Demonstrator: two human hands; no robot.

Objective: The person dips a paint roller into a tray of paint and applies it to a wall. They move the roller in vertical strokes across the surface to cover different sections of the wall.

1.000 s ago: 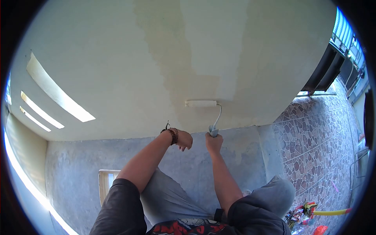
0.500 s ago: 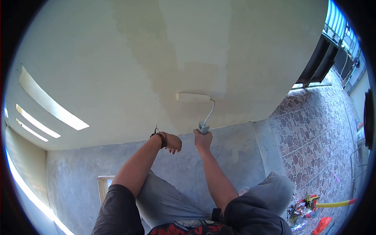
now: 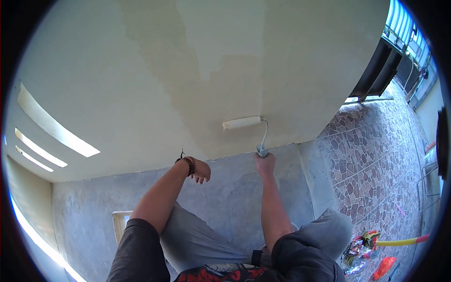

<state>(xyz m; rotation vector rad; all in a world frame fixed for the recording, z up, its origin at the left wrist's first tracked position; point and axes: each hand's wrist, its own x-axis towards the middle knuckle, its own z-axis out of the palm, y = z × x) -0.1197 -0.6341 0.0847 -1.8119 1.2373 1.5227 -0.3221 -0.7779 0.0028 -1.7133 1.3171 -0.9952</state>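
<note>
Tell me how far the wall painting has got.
Done: a lighter painted band runs down the upper middle of the wall. In hand: the right hand grips the paint roller, pressed on the wall's darker patch just above the concrete floor; the left hand hangs free. Left: the darker strip left of the band and the area around the roller look uneven.

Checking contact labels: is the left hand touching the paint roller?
Apart. Head view: left hand hangs free, clear gap to the paint roller, gripped by right hand.
</note>
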